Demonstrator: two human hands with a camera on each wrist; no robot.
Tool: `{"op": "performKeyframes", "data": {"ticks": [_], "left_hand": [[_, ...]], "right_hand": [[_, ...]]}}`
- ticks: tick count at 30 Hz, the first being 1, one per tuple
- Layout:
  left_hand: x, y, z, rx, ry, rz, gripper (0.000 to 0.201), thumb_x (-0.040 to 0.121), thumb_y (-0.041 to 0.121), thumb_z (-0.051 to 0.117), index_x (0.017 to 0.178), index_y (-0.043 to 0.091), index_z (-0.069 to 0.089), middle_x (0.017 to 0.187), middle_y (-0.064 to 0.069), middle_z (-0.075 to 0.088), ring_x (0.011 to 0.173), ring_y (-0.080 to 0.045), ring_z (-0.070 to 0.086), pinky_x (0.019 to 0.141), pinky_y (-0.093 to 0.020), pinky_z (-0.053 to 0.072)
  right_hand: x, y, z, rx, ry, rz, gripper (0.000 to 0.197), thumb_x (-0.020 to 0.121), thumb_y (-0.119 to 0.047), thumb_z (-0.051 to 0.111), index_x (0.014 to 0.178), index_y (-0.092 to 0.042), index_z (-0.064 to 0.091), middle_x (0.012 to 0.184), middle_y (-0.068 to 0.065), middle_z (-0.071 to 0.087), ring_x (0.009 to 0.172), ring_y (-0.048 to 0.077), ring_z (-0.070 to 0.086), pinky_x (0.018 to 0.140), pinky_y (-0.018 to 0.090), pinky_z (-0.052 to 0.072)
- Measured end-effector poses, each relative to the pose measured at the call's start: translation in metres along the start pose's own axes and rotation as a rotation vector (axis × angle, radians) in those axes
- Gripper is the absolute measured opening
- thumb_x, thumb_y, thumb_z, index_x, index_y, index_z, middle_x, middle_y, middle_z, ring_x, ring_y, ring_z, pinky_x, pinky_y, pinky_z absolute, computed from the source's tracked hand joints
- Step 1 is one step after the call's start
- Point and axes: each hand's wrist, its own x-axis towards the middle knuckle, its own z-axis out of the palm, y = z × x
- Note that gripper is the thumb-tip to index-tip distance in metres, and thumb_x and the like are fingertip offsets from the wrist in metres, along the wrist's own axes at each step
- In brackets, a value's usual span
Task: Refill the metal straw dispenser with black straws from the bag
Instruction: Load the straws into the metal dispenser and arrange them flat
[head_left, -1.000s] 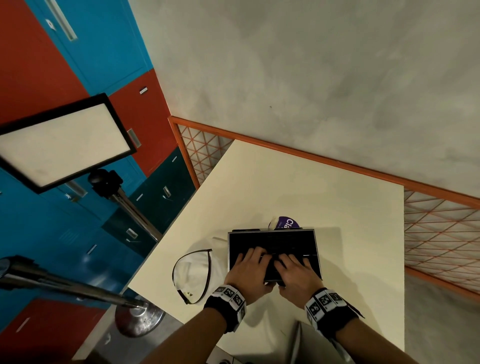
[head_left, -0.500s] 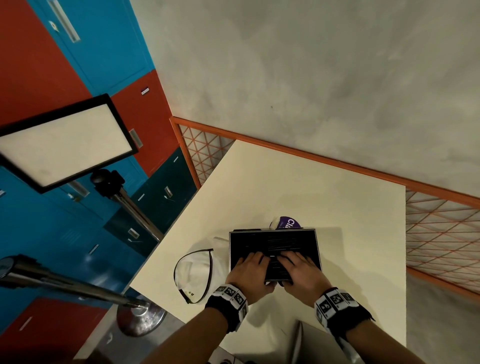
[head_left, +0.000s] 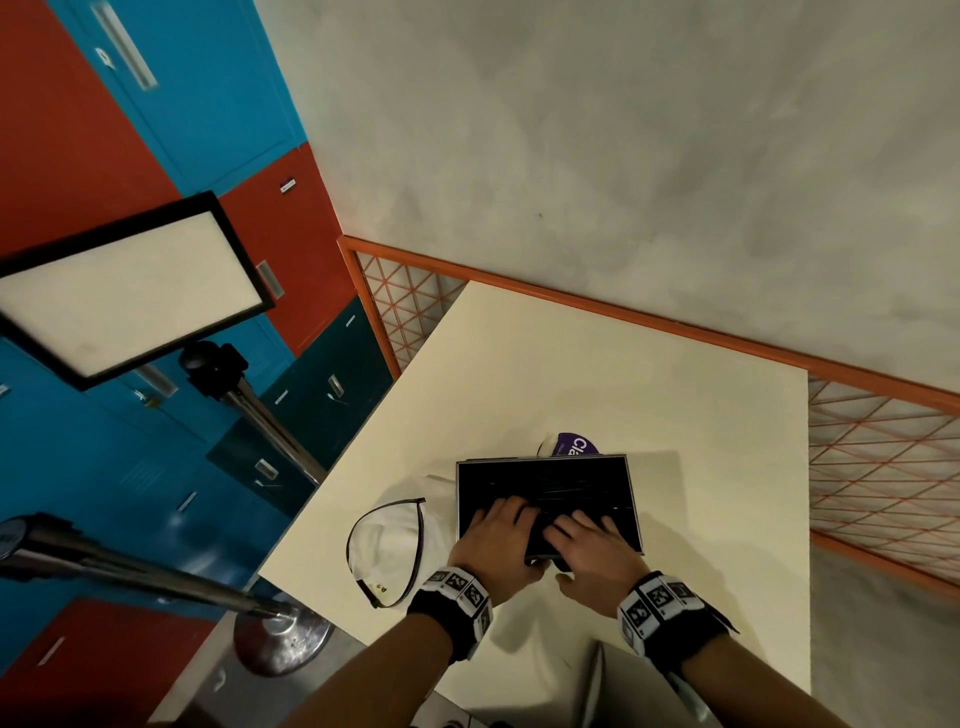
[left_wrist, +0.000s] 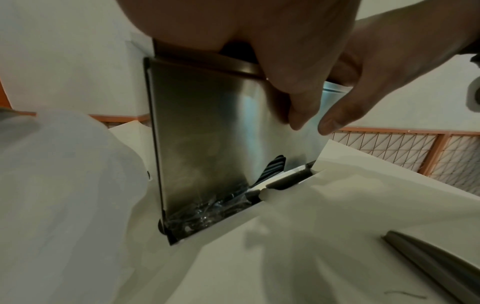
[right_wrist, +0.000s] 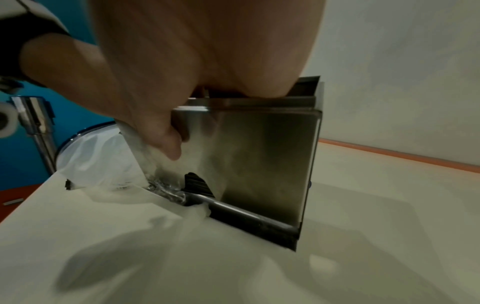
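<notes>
The metal straw dispenser (head_left: 633, 505) stands open-topped on the cream table, full of black straws (head_left: 540, 480). My left hand (head_left: 500, 535) and right hand (head_left: 592, 544) lie side by side over its near rim, fingers spread flat on the straws inside. Both thumbs hang outside the front wall. In the left wrist view the steel front (left_wrist: 207, 133) fills the middle, and black straws (left_wrist: 272, 168) show at the bottom slot. The right wrist view shows the same wall (right_wrist: 259, 154) under my palm. The white bag (head_left: 389, 545) with a black rim lies left of the dispenser.
A purple-labelled packet (head_left: 574, 446) sits behind the dispenser. A grey metal lid (head_left: 613, 691) lies at the table's near edge. An orange mesh rail (head_left: 883, 467) borders the table's far and right sides. A metal stand (head_left: 280, 639) and light panel (head_left: 124, 280) stand on the left.
My right hand and wrist have slid a little to the right along the near rim. The left hand has barely shifted on the straws.
</notes>
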Motion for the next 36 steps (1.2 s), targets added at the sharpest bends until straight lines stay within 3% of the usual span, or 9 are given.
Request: {"op": "performKeyframes", "data": {"ticks": [5, 9, 15, 19, 23, 26, 29, 31, 36], "left_hand": [[-0.006, 0.004, -0.005, 0.010, 0.062, 0.013, 0.060, 0.079, 0.054, 0.059, 0.129, 0.024, 0.050, 0.131, 0.002, 0.045, 0.119, -0.022, 0.045, 0.100, -0.041, 0.043], [-0.009, 0.005, -0.007, 0.039, 0.109, 0.017, 0.053, 0.075, 0.056, 0.058, 0.117, 0.026, 0.053, 0.120, 0.004, 0.049, 0.109, -0.021, 0.046, 0.087, -0.041, 0.045], [-0.012, 0.004, -0.001, 0.042, 0.041, 0.092, 0.041, 0.085, 0.048, 0.047, 0.106, 0.017, 0.063, 0.102, -0.001, 0.065, 0.095, -0.025, 0.062, 0.083, -0.039, 0.052], [-0.015, 0.002, 0.001, 0.063, 0.022, 0.049, 0.048, 0.088, 0.045, 0.041, 0.118, 0.015, 0.063, 0.112, -0.005, 0.063, 0.105, -0.027, 0.060, 0.089, -0.041, 0.051], [-0.013, 0.004, -0.004, 0.029, -0.024, -0.019, 0.050, 0.089, 0.043, 0.051, 0.131, 0.016, 0.055, 0.125, -0.004, 0.056, 0.116, -0.025, 0.053, 0.097, -0.040, 0.050], [-0.012, 0.005, -0.004, 0.020, -0.039, -0.048, 0.051, 0.089, 0.043, 0.053, 0.132, 0.017, 0.053, 0.127, -0.003, 0.053, 0.119, -0.025, 0.050, 0.096, -0.041, 0.049], [-0.011, 0.005, -0.002, 0.011, -0.057, -0.069, 0.053, 0.088, 0.043, 0.054, 0.134, 0.017, 0.050, 0.130, -0.003, 0.050, 0.122, -0.027, 0.048, 0.097, -0.043, 0.048], [-0.010, 0.005, -0.002, 0.008, -0.065, -0.075, 0.055, 0.088, 0.044, 0.055, 0.136, 0.017, 0.048, 0.132, -0.002, 0.049, 0.124, -0.026, 0.046, 0.098, -0.044, 0.047], [-0.008, 0.006, -0.003, -0.021, -0.063, -0.101, 0.055, 0.086, 0.043, 0.056, 0.133, 0.017, 0.047, 0.132, -0.002, 0.046, 0.121, -0.026, 0.046, 0.097, -0.043, 0.047]], "right_hand": [[0.003, 0.002, 0.001, 0.000, -0.040, 0.054, 0.051, 0.083, -0.038, 0.053, 0.131, -0.024, 0.042, 0.134, -0.005, 0.044, 0.129, 0.021, 0.036, 0.100, 0.046, 0.032], [0.004, 0.001, 0.002, -0.001, -0.043, 0.062, 0.052, 0.082, -0.039, 0.053, 0.130, -0.022, 0.042, 0.133, -0.003, 0.045, 0.127, 0.022, 0.037, 0.099, 0.045, 0.032], [0.005, 0.003, 0.006, 0.048, -0.004, 0.092, 0.062, 0.082, -0.038, 0.052, 0.140, -0.026, 0.035, 0.139, -0.007, 0.041, 0.130, 0.018, 0.036, 0.104, 0.043, 0.034], [0.007, 0.003, 0.004, 0.084, 0.025, 0.102, 0.069, 0.084, -0.038, 0.052, 0.148, -0.027, 0.028, 0.145, -0.008, 0.038, 0.135, 0.017, 0.034, 0.109, 0.041, 0.031], [0.008, 0.008, 0.006, 0.146, 0.058, 0.106, 0.068, 0.085, -0.036, 0.052, 0.148, -0.026, 0.031, 0.147, -0.008, 0.039, 0.137, 0.017, 0.033, 0.113, 0.038, 0.028], [0.001, 0.015, 0.009, 0.196, 0.127, 0.069, 0.060, 0.083, -0.033, 0.054, 0.141, -0.023, 0.045, 0.141, -0.005, 0.047, 0.130, 0.019, 0.043, 0.113, 0.036, 0.031], [-0.009, 0.018, 0.009, 0.224, 0.260, 0.022, 0.048, 0.077, -0.033, 0.055, 0.123, -0.021, 0.059, 0.121, -0.003, 0.055, 0.109, 0.021, 0.056, 0.097, 0.035, 0.048], [-0.015, 0.017, 0.007, 0.199, 0.313, -0.004, 0.041, 0.075, -0.033, 0.058, 0.115, -0.023, 0.060, 0.117, -0.004, 0.053, 0.105, 0.019, 0.054, 0.089, 0.034, 0.050], [-0.016, 0.006, 0.001, 0.100, 0.374, 0.009, 0.035, 0.073, -0.032, 0.064, 0.107, -0.024, 0.062, 0.120, -0.002, 0.052, 0.112, 0.021, 0.049, 0.100, 0.039, 0.043]]}}
